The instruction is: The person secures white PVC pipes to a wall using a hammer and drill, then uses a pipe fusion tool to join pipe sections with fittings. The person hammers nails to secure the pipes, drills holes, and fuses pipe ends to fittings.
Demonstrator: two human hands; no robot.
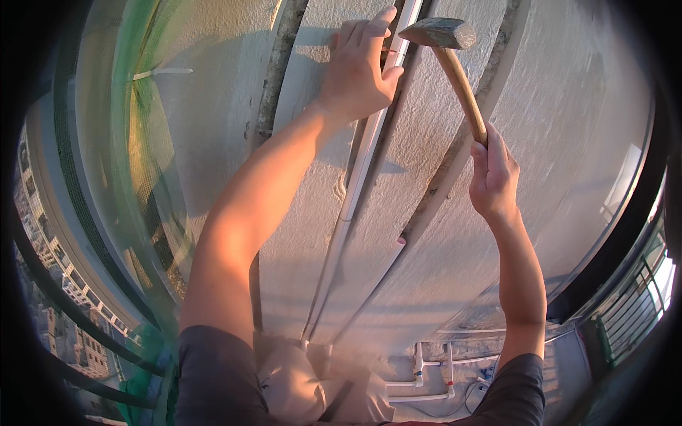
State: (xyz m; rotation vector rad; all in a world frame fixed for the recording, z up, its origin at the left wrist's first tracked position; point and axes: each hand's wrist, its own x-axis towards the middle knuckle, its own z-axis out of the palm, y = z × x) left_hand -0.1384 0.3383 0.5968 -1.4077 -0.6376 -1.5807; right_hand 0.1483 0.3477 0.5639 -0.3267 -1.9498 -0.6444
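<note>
A long white pipe runs up a groove in the rough grey wall. My left hand is at its upper part, fingers and thumb spread apart against the pipe's left side. Between the thumb and fingers, a thin dark piece crosses the pipe; whether it is a nail or a wire is too small to tell. My right hand grips the lower end of a wooden handle. This belongs to a hammer, whose worn metal head is just right of the pipe, close to my left fingertips.
Other chased grooves cut the wall on both sides. Green netting hangs at the left, beside a railing with buildings far below. White pipe fittings stand near the wall's foot. A barred railing is at the right.
</note>
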